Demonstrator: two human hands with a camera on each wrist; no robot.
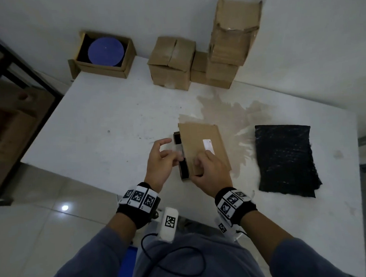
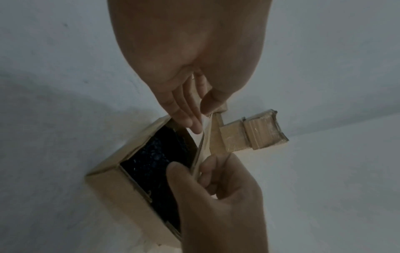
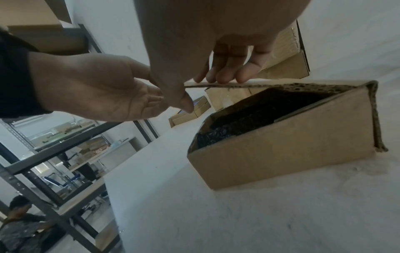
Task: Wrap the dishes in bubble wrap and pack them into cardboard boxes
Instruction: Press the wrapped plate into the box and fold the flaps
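Note:
A small cardboard box sits on the white table in front of me, its top flap tilted most of the way down. Inside lies a bundle in black bubble wrap; what it wraps is hidden. My right hand pinches the flap's near corner, thumb under it and fingers on top. My left hand is at the flap's left edge, which passes between its thumb and straight fingers.
A folded sheet of black bubble wrap lies to the right. At the back left an open box holds a blue plate. Closed boxes and a taller stack stand against the wall. Metal shelving stands left of the table.

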